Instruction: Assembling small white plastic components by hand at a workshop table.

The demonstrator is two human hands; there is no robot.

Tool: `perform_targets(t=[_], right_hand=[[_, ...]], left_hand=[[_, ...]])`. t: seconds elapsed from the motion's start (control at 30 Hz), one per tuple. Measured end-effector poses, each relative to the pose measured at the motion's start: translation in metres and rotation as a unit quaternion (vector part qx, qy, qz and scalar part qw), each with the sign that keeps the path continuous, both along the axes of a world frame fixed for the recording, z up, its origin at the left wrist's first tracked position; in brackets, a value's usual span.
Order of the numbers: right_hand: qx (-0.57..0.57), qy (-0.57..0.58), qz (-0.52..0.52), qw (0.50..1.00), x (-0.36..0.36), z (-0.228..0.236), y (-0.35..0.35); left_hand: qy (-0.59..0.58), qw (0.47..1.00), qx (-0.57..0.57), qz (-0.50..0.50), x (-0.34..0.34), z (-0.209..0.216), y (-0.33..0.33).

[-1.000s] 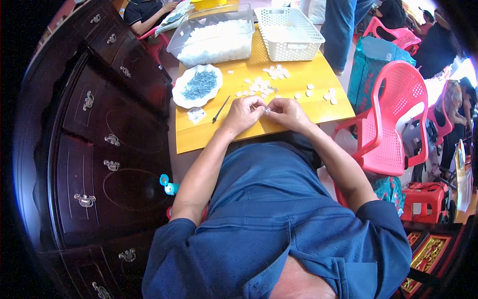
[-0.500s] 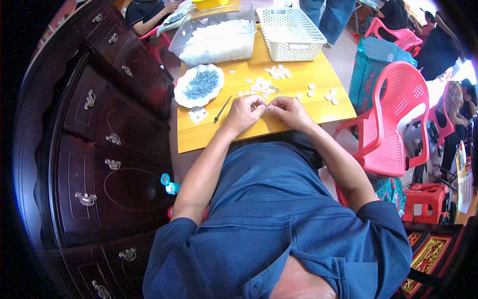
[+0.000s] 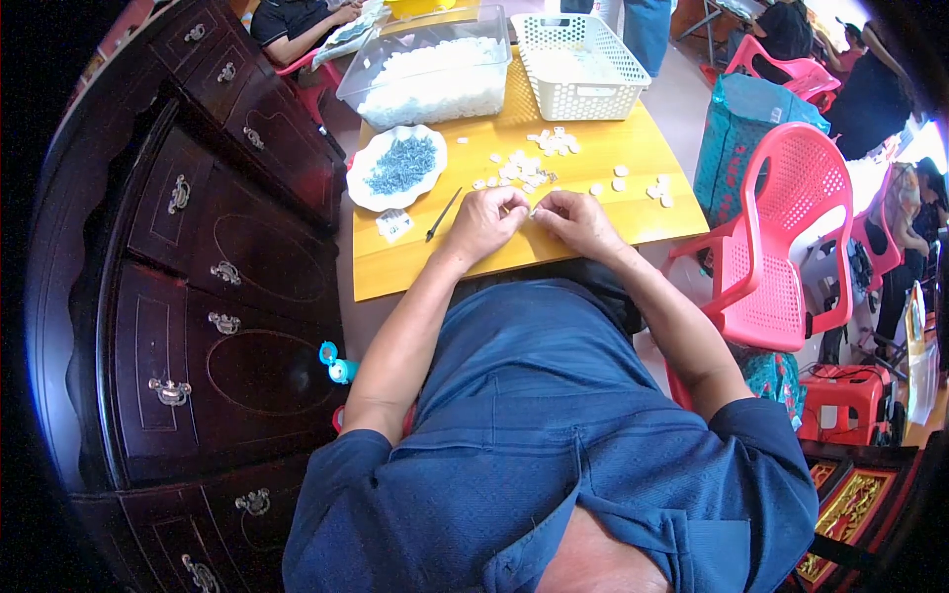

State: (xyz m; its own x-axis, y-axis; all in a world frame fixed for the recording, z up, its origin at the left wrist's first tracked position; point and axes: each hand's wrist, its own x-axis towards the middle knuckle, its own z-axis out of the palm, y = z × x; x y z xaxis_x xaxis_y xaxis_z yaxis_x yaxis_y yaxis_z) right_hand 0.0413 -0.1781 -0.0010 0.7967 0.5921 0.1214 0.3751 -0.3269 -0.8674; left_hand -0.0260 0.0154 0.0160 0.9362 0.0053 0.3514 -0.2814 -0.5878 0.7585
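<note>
At the near edge of the yellow table (image 3: 395,272), my left hand (image 3: 484,222) and my right hand (image 3: 576,221) meet almost fingertip to fingertip. Both are closed in a pinch around something tiny and pale, too small to make out. Just beyond the fingers lies a loose cluster of small white pieces (image 3: 519,168). A thin dark pointed tool (image 3: 445,212) rests left of my left hand. Farther left, a white scalloped plate (image 3: 358,183) holds a heap of small blue-grey pieces (image 3: 402,166), with a small clear packet (image 3: 393,225) in front of it.
A clear plastic bin (image 3: 361,89) full of white pieces and a white perforated basket (image 3: 593,104) stand at the table's far side. Dark wooden drawers (image 3: 227,267) rise on the left. A pink plastic chair (image 3: 766,267) and a teal bag (image 3: 727,148) are on the right. Other people sit farther off.
My hands stay in nearly the same place, still pinched together. In the background, the person in jeans beyond the basket has shifted.
</note>
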Motion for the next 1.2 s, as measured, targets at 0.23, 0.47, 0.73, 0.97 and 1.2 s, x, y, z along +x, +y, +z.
perform_targets(t=[0.23,0.47,0.73,0.97,1.2], right_hand=[[-0.007,0.002,-0.001,1.0,-0.0005,0.0022,0.0001],[-0.002,-0.003,0.008,1.0,0.0009,0.0012,-0.0004],[-0.012,-0.008,0.007,1.0,0.0006,-0.0003,-0.0016],[-0.016,-0.064,0.007,0.998,-0.0028,0.0012,0.0],[-0.013,-0.092,0.002,0.996,0.0006,-0.0032,0.0024]], left_hand=[[-0.001,1.0,0.007,0.007,-0.0005,0.0011,-0.0003],[-0.006,1.0,0.019,0.009,0.0,0.0002,0.0003],[-0.028,0.999,0.036,-0.01,-0.0023,-0.0001,-0.0007],[-0.066,0.994,0.086,-0.021,-0.0027,0.0017,-0.0005],[-0.067,0.994,0.087,-0.024,0.001,0.0003,-0.0009]])
